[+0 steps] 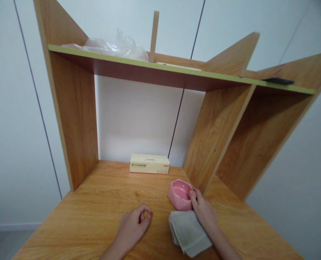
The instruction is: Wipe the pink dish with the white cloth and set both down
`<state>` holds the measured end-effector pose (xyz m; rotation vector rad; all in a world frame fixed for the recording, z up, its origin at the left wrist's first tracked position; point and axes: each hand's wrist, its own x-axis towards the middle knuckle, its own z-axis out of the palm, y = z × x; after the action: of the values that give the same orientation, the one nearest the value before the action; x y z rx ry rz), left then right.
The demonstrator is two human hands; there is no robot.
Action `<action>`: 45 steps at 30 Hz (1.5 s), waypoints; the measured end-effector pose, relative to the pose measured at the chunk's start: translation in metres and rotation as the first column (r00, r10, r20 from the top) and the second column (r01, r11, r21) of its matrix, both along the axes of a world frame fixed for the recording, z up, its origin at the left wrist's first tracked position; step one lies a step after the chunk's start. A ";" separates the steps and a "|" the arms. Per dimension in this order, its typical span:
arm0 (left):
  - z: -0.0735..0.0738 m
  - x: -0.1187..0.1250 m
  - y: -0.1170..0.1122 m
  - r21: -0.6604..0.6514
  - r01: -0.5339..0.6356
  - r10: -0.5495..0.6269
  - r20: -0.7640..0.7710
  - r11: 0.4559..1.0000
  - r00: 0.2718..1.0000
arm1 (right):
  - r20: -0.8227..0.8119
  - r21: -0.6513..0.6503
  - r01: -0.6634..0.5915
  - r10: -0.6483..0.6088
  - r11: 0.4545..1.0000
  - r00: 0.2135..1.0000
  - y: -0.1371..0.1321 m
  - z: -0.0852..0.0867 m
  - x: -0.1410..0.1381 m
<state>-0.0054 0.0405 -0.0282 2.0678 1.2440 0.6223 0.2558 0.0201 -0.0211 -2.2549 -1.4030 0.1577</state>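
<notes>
A pink, faceted ashtray (173, 193) with notches in its rim is at the right of the desktop. My right hand (203, 209) grips its right side, the thumb over the rim and the other fingers mostly hidden behind the wall. Just in front of the ashtray, under my right wrist, lies a folded grey cloth (189, 231). My left hand (134, 222) rests near the desk's middle, left of the cloth and apart from it. Its fingers are curled in towards the thumb, and I see nothing in them.
A cream cling film box (149, 164) stands at the back of the wooden desk (95, 213). Upright wooden panels (217, 126) flank the space, under a shelf (149, 66). On the shelf are a clear plastic bag (117, 47) and a flat dark object (278, 81).
</notes>
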 end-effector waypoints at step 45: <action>0.009 -0.004 -0.001 0.046 0.047 -0.041 -0.119 0.998 0.992 | 0.149 -0.122 0.029 -0.011 0.992 0.989 -0.002 0.009 -0.003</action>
<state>-0.0095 0.0396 -0.0195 2.1943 1.2557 0.5219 0.2524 0.0184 -0.0124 -2.4250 -1.4826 0.0729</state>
